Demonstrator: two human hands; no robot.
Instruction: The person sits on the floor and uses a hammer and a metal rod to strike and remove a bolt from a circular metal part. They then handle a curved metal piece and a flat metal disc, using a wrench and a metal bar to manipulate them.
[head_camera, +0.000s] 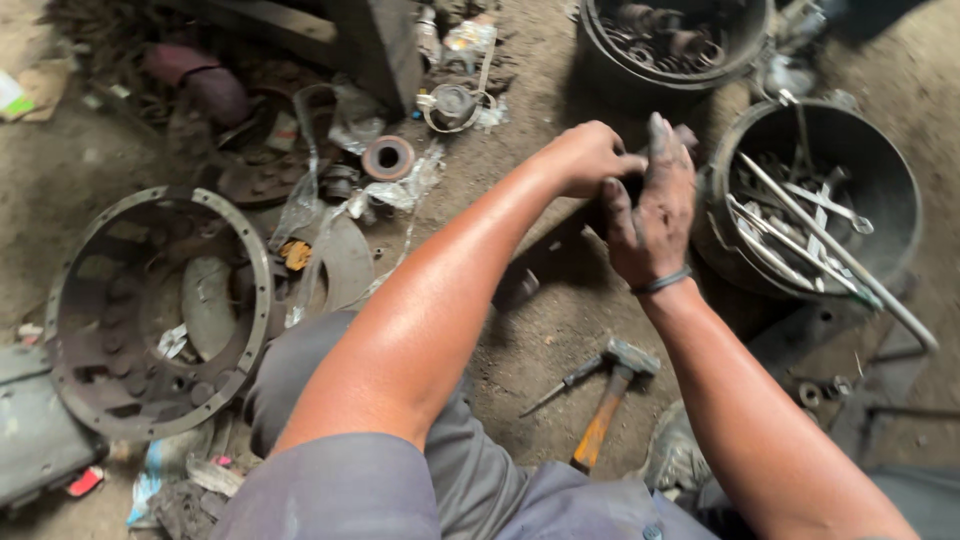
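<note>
Gripping a small dark part (628, 185) between both hands, above the dirt floor (540, 340) beside the tool bucket (880, 170). Left hand (590, 155) curling shut around it, right hand (650, 215) wrapping greasy fingers (660, 140) over its front. Looking metallic, stiff, probably heavy and oily-slick; mostly hidden, shape unclear. Lying nearby: a hammer (610, 400).

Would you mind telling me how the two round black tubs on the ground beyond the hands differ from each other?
The near tub, right of the right hand, is fully in view and holds long silvery wrenches lying crisscross. The far tub is cut off by the top edge of the picture and holds short, rusty round parts. The near tub sits beside the hands; the far one stands beyond them. Both are dark, round and open-topped on dirt ground.
</note>
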